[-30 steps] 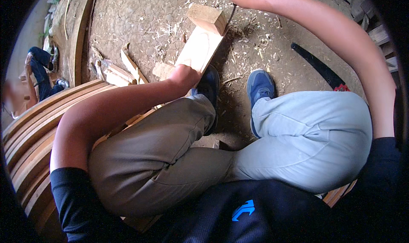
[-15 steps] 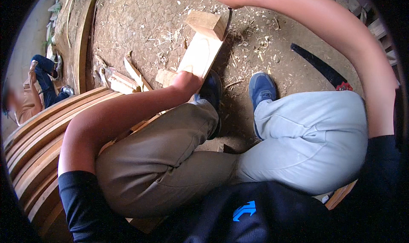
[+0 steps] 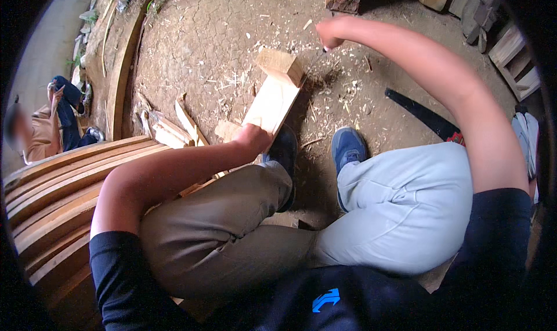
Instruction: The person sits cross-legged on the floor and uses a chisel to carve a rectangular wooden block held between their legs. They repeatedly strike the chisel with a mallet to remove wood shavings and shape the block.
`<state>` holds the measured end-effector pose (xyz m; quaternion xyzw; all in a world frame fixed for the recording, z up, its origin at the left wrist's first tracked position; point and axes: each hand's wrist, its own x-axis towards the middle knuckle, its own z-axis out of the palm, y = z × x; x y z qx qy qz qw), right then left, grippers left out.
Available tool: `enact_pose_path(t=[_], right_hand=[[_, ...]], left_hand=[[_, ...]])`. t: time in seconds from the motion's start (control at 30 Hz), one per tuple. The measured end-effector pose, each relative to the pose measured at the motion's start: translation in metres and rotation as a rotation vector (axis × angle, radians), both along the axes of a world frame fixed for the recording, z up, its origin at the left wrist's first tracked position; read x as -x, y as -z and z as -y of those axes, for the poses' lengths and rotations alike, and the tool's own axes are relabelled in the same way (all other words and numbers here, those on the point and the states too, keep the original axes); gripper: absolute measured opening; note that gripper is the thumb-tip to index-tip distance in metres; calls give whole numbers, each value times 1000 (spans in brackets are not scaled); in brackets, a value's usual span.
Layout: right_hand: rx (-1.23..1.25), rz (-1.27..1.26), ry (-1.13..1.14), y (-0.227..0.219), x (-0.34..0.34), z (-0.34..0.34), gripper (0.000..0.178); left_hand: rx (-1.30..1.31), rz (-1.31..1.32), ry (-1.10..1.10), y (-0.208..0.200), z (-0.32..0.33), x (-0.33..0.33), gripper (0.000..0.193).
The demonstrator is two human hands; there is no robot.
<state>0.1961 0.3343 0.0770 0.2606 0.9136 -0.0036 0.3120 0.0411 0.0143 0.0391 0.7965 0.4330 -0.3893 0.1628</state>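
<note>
My left hand [image 3: 255, 139] is closed around the near end of a pale wooden board [image 3: 272, 102], close to my left shoe. The board slants away from me, its far end on a short wooden block [image 3: 279, 65]. Beyond the board, to its right, my right hand [image 3: 332, 31] is closed on a thin dark-bladed tool [image 3: 324, 52]. Most of that tool is blurred or hidden, so its exact kind does not show. The tool is apart from the board's right edge.
A hand saw [image 3: 420, 115] with a black blade lies right of my feet. Stacked planks [image 3: 75, 183] fill the left side. Wood offcuts [image 3: 171, 131] and shavings litter the dirt floor. Another person [image 3: 43, 128] sits at the far left. Timber pieces [image 3: 510, 49] stand far right.
My right hand and the dark-bladed tool have moved away from the board's right edge. My left hand still grips the board. The whole view has shifted, showing more timber at the far side.
</note>
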Motion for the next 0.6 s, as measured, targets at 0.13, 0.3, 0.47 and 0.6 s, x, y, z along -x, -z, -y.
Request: enact_pose_path(t=[0.13, 0.3, 0.47, 0.6], right_hand=[[64, 129, -18, -12, -10, 7, 27], [-48, -162, -100, -25, -39, 31, 22], [23, -483, -124, -37, -43, 34, 17], [1, -399, -175, -45, -22, 37, 18]], left_hand=[[76, 16, -72, 4, 4, 9, 26], [42, 45, -68, 13, 11, 18, 36], [9, 53, -21, 15, 16, 21, 38], [-2, 45, -38, 22, 17, 21, 38]])
